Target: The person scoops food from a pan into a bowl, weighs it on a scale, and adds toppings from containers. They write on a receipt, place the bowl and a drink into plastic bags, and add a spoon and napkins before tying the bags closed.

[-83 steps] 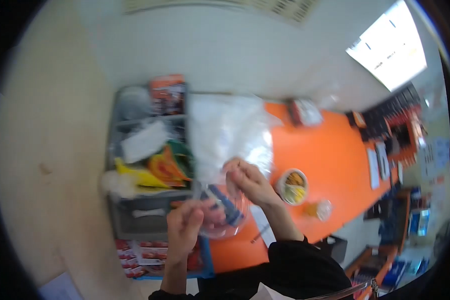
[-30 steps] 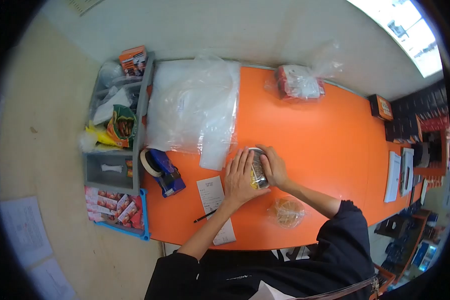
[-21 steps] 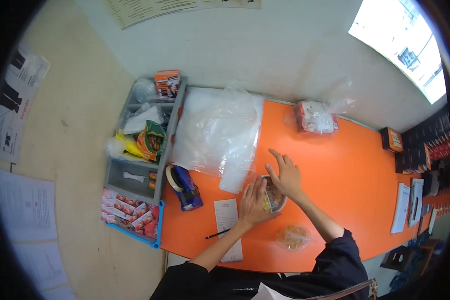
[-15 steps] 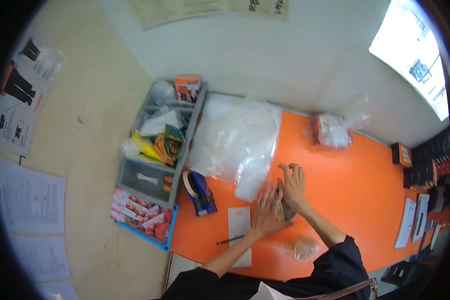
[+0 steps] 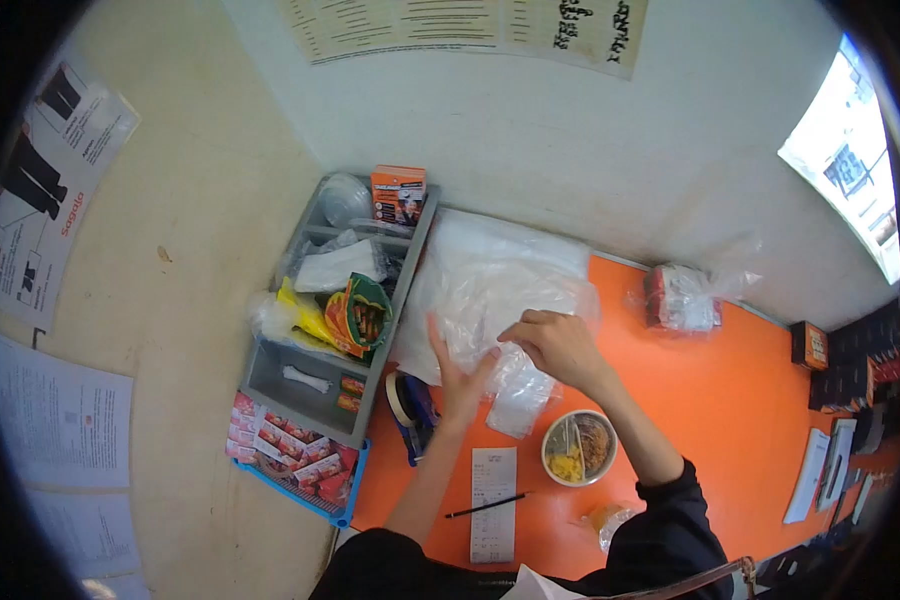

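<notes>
Both of my hands are over a stack of clear plastic bags point(image 5: 510, 270) on the orange table. My left hand point(image 5: 462, 378) has its fingers spread at the lower left of the stack. My right hand point(image 5: 555, 345) is bent, thumb and fingers together at the plastic; whether it pinches a bag edge is too small to tell. Below my right hand sits a round lidded bowl point(image 5: 580, 448) with brown and yellow food in separate compartments. A small plastic-wrapped item point(image 5: 610, 520) lies near my right sleeve.
A grey divided tray point(image 5: 407, 290) with packets stands left, beside a tape dispenser point(image 5: 412, 415) and a blue basket point(image 5: 295, 490) of sachets. A pen point(image 5: 487, 505) crosses a paper slip point(image 5: 493, 540). A wrapped pack point(image 5: 682, 298) stands at the back; boxes point(image 5: 808, 345) stand right.
Both hands have left the bowl and moved up to the plastic bags. The bowl now shows fully. The view has shifted slightly.
</notes>
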A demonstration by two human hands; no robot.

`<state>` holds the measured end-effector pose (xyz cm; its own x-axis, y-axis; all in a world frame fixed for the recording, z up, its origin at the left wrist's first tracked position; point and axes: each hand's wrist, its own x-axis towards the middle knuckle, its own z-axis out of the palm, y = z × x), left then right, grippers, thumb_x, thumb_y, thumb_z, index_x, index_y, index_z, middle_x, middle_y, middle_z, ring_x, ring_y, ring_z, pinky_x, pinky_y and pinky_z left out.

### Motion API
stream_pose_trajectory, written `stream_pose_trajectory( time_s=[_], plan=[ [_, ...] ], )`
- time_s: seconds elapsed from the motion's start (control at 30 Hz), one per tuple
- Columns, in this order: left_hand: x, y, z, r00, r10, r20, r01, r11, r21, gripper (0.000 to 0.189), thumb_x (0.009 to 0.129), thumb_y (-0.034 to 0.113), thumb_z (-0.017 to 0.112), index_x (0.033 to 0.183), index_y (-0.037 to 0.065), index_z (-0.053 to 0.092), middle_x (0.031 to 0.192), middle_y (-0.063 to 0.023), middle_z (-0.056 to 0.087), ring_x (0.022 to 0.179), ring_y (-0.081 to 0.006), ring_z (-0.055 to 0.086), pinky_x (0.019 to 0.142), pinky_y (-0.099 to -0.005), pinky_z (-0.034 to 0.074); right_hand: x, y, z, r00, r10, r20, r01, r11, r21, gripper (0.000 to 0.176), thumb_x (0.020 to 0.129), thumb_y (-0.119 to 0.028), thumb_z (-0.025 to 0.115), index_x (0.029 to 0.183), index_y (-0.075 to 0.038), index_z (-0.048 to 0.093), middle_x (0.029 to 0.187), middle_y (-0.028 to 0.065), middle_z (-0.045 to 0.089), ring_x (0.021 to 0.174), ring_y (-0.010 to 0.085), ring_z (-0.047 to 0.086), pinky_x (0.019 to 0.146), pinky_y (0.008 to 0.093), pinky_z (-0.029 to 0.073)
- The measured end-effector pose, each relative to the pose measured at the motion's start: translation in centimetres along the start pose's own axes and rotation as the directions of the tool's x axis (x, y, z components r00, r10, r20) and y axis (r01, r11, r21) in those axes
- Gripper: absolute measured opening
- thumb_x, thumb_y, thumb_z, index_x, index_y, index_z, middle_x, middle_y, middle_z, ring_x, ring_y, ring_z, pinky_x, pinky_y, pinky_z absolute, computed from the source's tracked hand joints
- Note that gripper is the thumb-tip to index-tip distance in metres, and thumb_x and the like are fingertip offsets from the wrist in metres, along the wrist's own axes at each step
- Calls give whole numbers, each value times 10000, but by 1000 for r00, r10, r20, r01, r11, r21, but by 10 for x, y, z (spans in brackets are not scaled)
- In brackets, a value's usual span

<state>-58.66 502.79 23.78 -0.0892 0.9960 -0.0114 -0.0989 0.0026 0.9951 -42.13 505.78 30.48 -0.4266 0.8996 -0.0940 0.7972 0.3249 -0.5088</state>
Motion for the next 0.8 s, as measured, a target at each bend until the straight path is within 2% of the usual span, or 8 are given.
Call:
stream_pose_trajectory(
  time_s=[0.13, 0.23, 0.4, 0.53, 0.6, 0.63, 0.73, 0.8],
  plan=[
    [-5, 59, 6, 949, -109, 296, 172, 966, -193, 640, 780, 24, 558, 1374, 50, 322, 1277, -63, 463, 1011, -112, 543, 708, -206, 480, -94, -44, -37, 807, -254, -533, 122, 955, -270, 256, 709, -216, 698, 962, -255, 677, 1138, 52, 564, 1111, 313, 503, 893, 434, 422],
    [-73, 100, 11, 700, -319, 639, 535, 827, -173, 526, 794, 36, 506, 1311, 33, 411, 1219, -68, 506, 1050, -152, 529, 816, -267, 461, -179, -78, -49, 487, -150, -860, 81, 989, -127, 470, 614, -322, 802, 1048, -239, 642, 1328, 155, 363, 1289, 405, 241, 1008, 565, 248],
    [-203, 106, 53, -161, -121, 980, 229, 961, 156, 520, 854, 179, 612, 1289, -4, 395, 1226, -128, 505, 1146, -192, 481, 961, -341, 394, -340, -100, 24, 829, 224, -513, 307, 583, 752, 403, 630, -222, 811, 917, -64, 578, 1116, 250, 566, 1056, 369, 559, 897, 467, 428],
    [-228, 157, 62, -118, 36, 992, -170, 984, -56, 603, 824, 191, 632, 1330, 25, 351, 1333, -175, 408, 1236, -331, 396, 1011, -362, 343, -472, -177, 70, 38, 850, -525, -191, 522, 831, 154, 708, -42, 579, 832, -44, 487, 805, 86, 606, 774, 130, 586, 690, 265, 476],
    [-242, 199, 75, -245, 155, 957, -15, 986, -164, 635, 798, 133, 665, 1329, -15, 350, 1379, -173, 383, 1293, -264, 356, 1078, -384, 233, -564, -200, 146, -311, 838, -448, -111, 436, 893, 188, 674, -18, 547, 855, -38, 499, 778, 55, 577, 716, 115, 561, 631, 282, 482],
    [-266, 188, 76, -250, 441, 862, 367, 867, -338, 602, 816, 175, 638, 1334, 32, 367, 1449, -203, 254, 1364, -317, 208, 1087, -511, 86, -593, -210, 182, -370, 802, -469, -228, 411, 883, 220, 654, -7, 518, 870, -40, 494, 760, 58, 556, 690, 133, 555, 621, 286, 475],
    [-366, 186, 103, -239, 595, 768, 647, 687, -331, 600, 836, 206, 599, 1351, 42, 338, 1453, -195, 243, 1366, -315, 196, 1089, -503, 91, -642, -251, 276, -475, 694, -542, -590, 206, 781, 281, 651, -10, 495, 926, -64, 500, 747, 96, 547, 646, 204, 553, 614, 321, 461],
    [-455, 186, 120, -272, 612, 742, 706, 651, -279, 599, 850, 227, 573, 1362, 49, 318, 1456, -190, 236, 1368, -314, 188, 1091, -498, 94, -649, -287, 325, -564, 816, -122, -482, -205, 852, 329, 693, -74, 555, 1016, -129, 530, 843, 123, 629, 772, 304, 625, 686, 412, 481]
  ],
)
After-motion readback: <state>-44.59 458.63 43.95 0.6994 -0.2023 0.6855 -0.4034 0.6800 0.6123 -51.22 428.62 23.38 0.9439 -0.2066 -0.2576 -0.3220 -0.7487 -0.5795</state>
